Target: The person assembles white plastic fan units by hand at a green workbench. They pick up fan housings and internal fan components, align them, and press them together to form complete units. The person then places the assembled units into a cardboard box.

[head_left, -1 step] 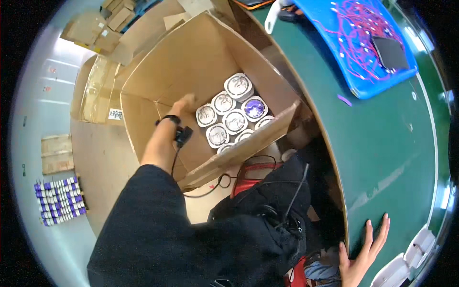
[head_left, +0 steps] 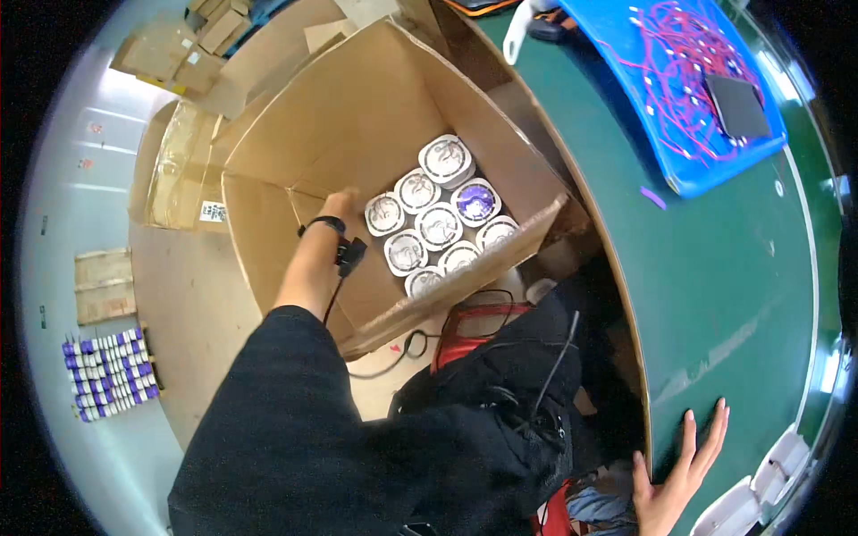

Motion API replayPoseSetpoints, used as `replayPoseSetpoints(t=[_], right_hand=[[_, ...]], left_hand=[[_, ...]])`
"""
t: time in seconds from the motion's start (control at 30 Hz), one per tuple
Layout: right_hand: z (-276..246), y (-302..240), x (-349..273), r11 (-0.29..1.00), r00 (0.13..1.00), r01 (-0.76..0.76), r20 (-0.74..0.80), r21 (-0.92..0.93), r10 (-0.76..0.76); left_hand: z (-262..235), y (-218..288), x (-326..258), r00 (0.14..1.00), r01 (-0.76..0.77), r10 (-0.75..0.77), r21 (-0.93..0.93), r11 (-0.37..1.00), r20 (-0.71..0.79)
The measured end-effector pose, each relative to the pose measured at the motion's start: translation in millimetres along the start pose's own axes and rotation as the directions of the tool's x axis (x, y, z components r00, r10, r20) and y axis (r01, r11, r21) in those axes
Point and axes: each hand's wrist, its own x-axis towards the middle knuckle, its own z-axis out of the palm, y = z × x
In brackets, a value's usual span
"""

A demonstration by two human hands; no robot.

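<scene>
My left hand (head_left: 340, 204) reaches down into a large open cardboard box (head_left: 357, 116), beside the left end of the white pieces. Its fingers point away from me and are mostly hidden, so I cannot see whether they hold anything. In the box, several white rounded-square pieces (head_left: 439, 226) stand close together, with dark curled marks or cords on their tops. One among them has a purple top (head_left: 475, 203). My right hand (head_left: 677, 487) rests on the green tabletop (head_left: 715, 295) at its near edge, fingers spread and holding nothing.
A blue tray (head_left: 684, 179) at the far right holds pink wires and a black flat piece (head_left: 738, 105). White open cases (head_left: 776, 469) lie near my right hand. Taped cartons (head_left: 179, 165) stand at left, beyond rows of purple and white pieces (head_left: 109, 375). A black cable (head_left: 393, 362) hangs below the box.
My left hand has shifted slightly, staying inside the box. The tray and the box edges sit a little differently in the view. My right hand has stayed on the tabletop.
</scene>
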Motion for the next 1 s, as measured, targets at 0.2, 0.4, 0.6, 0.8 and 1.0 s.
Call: replayPoseSetpoints(t=[0.2,0.4,0.6,0.8,1.0], right_hand=[[29,-27,44,0.993,0.999,0.030,-0.039,-0.114,-0.035],[38,-37,53,0.987,0.999,-0.047,-0.030,-0.153,0.042],[40,-45,58,0.982,0.995,-0.080,-0.069,-0.172,0.069],[47,-42,54,0.984,0.994,-0.089,-0.072,-0.156,0.079],[45,-40,47,0.982,0.990,-0.120,-0.084,-0.144,0.109]], left_hand=[[73,80,43,0.960,-0.209,0.242,-0.213,0.954,0.140],[86,159,105,0.784,-0.473,0.473,0.107,0.875,-0.403],[84,227,119,0.818,-0.315,0.333,0.117,0.942,-0.469],[69,232,132,0.809,-0.241,0.314,0.207,0.948,-0.497],[54,202,116,0.738,-0.352,0.191,-0.128,0.927,-0.647]])
